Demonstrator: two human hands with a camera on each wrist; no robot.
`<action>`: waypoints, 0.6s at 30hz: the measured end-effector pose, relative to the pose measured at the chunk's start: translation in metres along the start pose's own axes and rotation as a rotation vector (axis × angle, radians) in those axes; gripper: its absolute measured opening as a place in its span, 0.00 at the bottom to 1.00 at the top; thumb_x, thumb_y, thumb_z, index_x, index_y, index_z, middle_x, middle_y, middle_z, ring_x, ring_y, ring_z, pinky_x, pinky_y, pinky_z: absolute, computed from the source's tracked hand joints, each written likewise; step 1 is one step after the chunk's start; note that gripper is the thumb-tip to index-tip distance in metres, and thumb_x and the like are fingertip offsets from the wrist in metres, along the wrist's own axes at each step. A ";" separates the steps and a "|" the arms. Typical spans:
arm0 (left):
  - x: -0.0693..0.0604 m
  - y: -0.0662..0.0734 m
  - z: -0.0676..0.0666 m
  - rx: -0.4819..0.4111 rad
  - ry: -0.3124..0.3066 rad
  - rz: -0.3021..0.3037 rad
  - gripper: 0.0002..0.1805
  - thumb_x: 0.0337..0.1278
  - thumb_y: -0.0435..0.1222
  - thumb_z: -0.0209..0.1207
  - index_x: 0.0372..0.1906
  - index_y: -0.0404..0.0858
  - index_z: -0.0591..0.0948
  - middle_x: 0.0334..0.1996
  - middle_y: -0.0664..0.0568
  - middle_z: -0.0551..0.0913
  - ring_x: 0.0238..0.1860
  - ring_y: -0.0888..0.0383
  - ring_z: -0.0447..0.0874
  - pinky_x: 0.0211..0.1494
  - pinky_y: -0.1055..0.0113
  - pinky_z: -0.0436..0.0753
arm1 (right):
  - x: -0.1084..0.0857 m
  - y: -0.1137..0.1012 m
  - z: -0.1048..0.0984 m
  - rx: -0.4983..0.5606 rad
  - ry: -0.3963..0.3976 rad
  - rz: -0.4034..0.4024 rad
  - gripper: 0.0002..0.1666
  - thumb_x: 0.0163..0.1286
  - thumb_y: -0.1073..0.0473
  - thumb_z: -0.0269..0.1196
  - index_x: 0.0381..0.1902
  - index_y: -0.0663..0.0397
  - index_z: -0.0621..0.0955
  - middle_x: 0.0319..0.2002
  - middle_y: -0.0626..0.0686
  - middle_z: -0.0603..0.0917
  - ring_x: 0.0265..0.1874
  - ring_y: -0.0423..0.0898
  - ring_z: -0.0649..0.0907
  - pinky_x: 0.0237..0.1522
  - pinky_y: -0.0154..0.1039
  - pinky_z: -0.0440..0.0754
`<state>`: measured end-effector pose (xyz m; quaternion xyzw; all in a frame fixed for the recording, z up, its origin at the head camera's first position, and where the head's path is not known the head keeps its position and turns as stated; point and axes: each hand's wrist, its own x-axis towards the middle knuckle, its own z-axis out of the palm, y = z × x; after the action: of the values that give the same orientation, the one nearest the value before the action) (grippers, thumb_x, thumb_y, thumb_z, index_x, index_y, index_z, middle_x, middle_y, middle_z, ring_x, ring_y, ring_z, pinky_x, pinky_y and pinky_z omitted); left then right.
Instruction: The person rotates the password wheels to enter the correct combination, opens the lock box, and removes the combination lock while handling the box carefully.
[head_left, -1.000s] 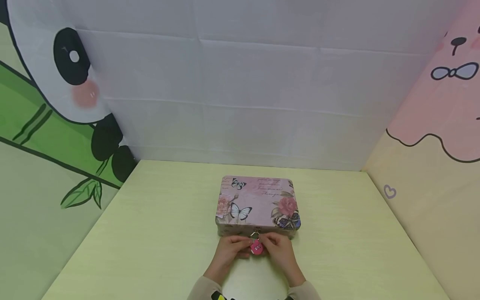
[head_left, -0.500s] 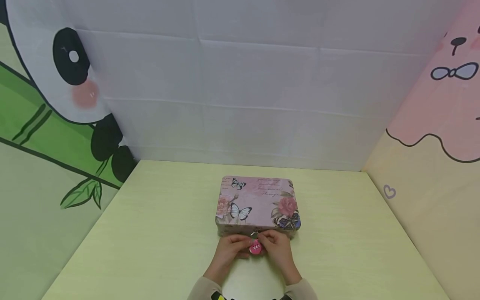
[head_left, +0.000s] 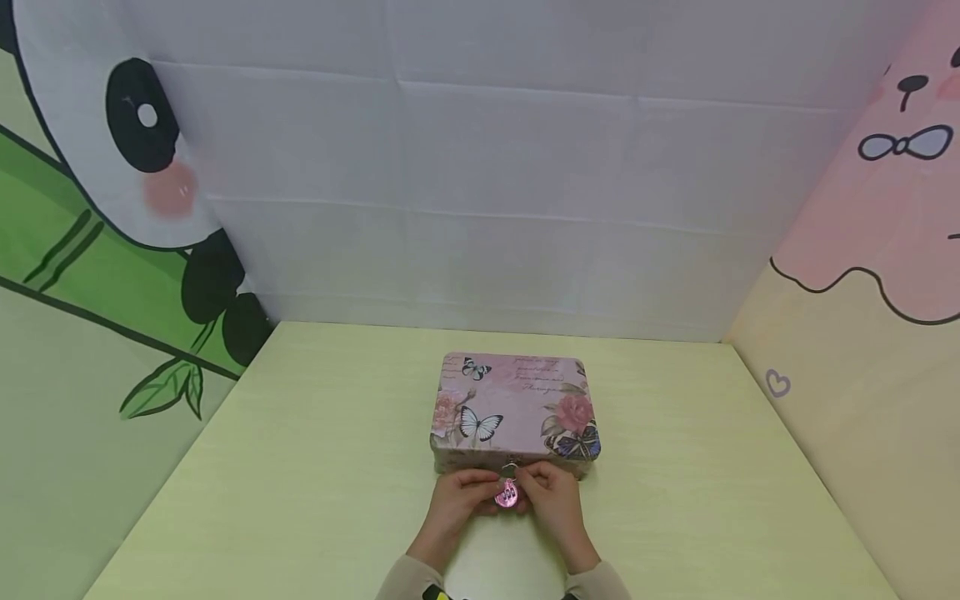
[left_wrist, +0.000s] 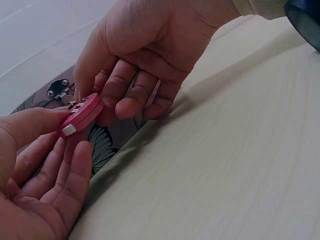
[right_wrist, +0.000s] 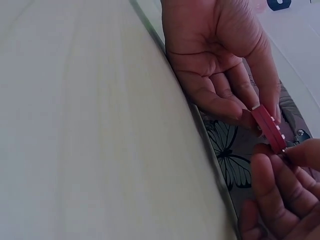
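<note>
A pink combination padlock (head_left: 507,493) with small white dials hangs at the front of a pink tin box (head_left: 517,408) printed with butterflies and roses. My left hand (head_left: 459,498) pinches the body of the padlock (left_wrist: 80,115) between thumb and fingers. From the other side, the thumb and forefinger of my right hand (head_left: 552,498) pinch its shackle end. In the left wrist view, a metal clasp (left_wrist: 58,89) shows on the box front, close to the padlock. The fingers hide most of the shackle, so I cannot tell whether it passes through the clasp.
The box stands lid down on a pale yellow table (head_left: 315,467). A white cloth wall (head_left: 480,192) closes off the back. Printed panels stand at both sides, a panda (head_left: 172,192) on the left and a pink figure (head_left: 885,208) on the right.
The padlock has shifted slightly left and its face has turned, now catching the light. My right hand has moved slightly left with it; the left hand and box stay nearly in place.
</note>
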<state>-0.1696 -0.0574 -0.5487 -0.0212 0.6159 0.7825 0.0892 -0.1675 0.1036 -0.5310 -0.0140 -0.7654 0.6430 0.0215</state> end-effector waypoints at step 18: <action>0.003 -0.002 0.002 -0.036 0.064 0.046 0.14 0.56 0.23 0.64 0.44 0.14 0.79 0.32 0.42 0.88 0.29 0.62 0.85 0.34 0.69 0.87 | -0.001 0.001 -0.002 0.057 -0.016 0.026 0.08 0.65 0.70 0.64 0.30 0.75 0.81 0.21 0.64 0.84 0.14 0.43 0.81 0.19 0.32 0.82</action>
<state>-0.1718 -0.0546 -0.5507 -0.0338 0.6046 0.7942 0.0510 -0.1661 0.1059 -0.5317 -0.0181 -0.7466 0.6650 0.0075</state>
